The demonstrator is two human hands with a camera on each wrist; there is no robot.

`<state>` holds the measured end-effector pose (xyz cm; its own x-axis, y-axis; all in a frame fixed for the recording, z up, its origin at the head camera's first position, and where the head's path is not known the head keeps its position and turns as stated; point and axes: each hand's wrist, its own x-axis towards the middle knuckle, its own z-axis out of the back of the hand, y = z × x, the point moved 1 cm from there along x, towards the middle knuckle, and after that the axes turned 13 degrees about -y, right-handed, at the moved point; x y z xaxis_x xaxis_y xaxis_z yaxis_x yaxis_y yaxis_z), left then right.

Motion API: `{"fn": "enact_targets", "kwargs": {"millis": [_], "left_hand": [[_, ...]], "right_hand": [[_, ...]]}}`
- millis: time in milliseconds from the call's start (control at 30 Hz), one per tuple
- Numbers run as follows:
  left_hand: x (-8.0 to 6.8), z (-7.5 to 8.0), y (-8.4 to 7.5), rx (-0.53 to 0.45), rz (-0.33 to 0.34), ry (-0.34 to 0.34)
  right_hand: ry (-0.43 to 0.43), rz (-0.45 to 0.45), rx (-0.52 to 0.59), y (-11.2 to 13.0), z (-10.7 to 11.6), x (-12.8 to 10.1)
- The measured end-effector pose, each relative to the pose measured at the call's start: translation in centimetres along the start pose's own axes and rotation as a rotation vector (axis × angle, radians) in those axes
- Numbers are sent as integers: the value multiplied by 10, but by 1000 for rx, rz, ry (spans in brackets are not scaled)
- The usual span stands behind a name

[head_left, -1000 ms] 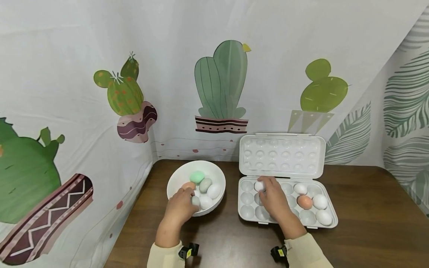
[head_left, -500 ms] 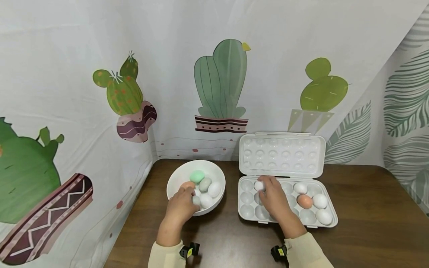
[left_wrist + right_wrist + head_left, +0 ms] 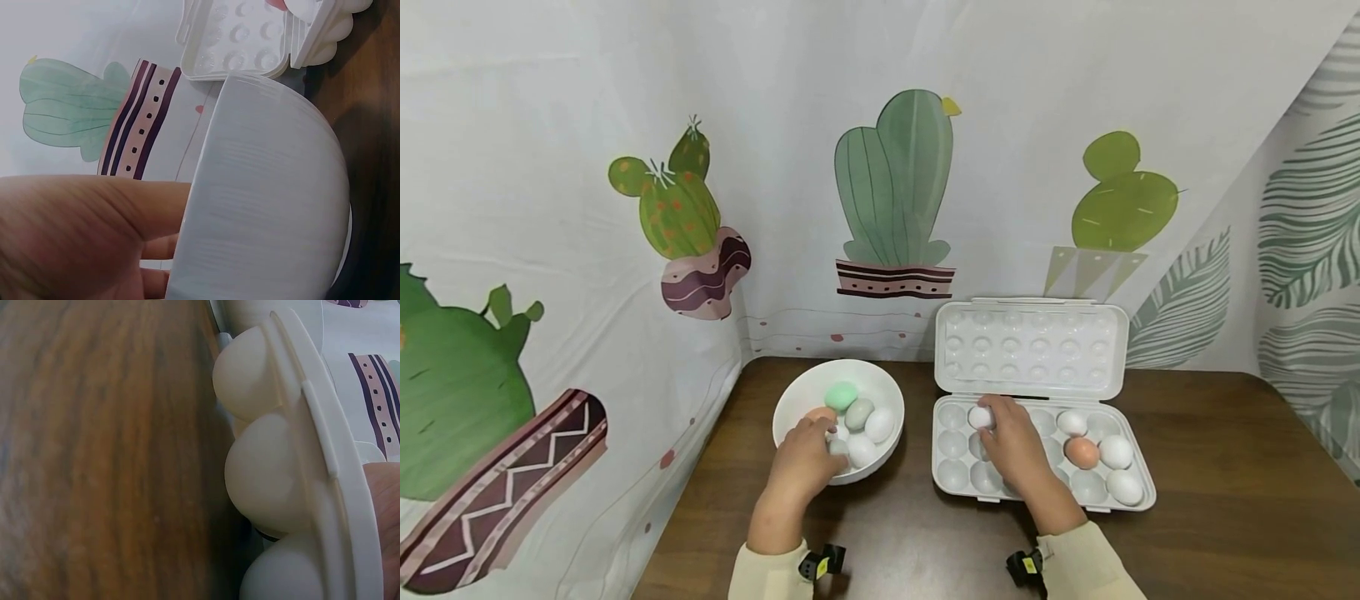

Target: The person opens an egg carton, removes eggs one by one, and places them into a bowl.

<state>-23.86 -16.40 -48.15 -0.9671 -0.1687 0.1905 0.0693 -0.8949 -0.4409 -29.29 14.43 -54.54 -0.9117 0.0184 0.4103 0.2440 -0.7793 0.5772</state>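
Observation:
My left hand [image 3: 805,454] reaches over the near left rim of a white bowl [image 3: 790,400], thumb and fingers around a pale grey egg [image 3: 839,448] inside. In the left wrist view, the bowl's wall [image 3: 269,181] hides the fingertips of the left hand [image 3: 81,237]. My right hand [image 3: 1011,442] holds a white egg [image 3: 981,417] at a back-row cup of the white egg carton [image 3: 940,492]. The right wrist view shows the carton's rounded underside [image 3: 269,475] and only a sliver of the right hand [image 3: 386,519].
Also in the bowl are a mint-green egg [image 3: 841,396], an orange egg [image 3: 822,414], a grey-green egg [image 3: 859,414] and white eggs [image 3: 878,425]. A brown egg [image 3: 1082,453] and several white eggs [image 3: 1116,452] sit in the carton's right part. Its lid [image 3: 1030,346] stands open by the curtain.
My left thumb and fingers have shifted slightly, covering more of the pale grey egg. The right hand and its white egg stay in place.

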Motion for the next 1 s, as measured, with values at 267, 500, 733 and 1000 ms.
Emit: {"fn": "enact_targets", "kwargs": {"millis": [267, 500, 733, 1000], "left_hand": [[1, 2, -3, -83, -29, -126], [2, 2, -8, -118, -40, -164], [2, 3, -12, -169, -45, -180], [1, 3, -16, -236, -55, -190]], "right_hand": [[-10, 7, 1, -2, 0, 0], [-14, 4, 13, 0, 2, 0], [-4, -16, 20, 3, 6, 1], [-10, -17, 32, 3, 8, 1]]}}
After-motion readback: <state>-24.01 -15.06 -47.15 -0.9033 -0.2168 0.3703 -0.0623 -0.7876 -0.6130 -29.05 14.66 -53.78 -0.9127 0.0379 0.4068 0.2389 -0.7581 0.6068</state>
